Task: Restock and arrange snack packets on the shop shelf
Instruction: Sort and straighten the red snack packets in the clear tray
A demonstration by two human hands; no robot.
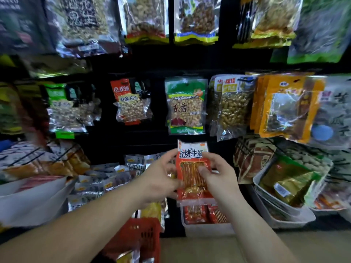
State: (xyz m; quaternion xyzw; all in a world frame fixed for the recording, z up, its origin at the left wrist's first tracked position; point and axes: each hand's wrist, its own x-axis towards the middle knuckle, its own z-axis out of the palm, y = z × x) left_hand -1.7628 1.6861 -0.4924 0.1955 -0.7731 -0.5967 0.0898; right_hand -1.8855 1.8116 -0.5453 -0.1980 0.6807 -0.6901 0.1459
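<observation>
Red basket [144, 242] nearest, low centre. Beyond it, left hand [159, 177] and right hand [218, 175] pinch an upright orange-red snack packet [191, 175] by its edges, above a white tray [205, 227] of like packets. Best lowered squarely, label forward.

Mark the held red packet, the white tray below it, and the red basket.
red packet [191, 179], head view, clear window on its front
white tray [207, 228], head view, its front wall
red basket [141, 237], head view, its slatted side
</observation>
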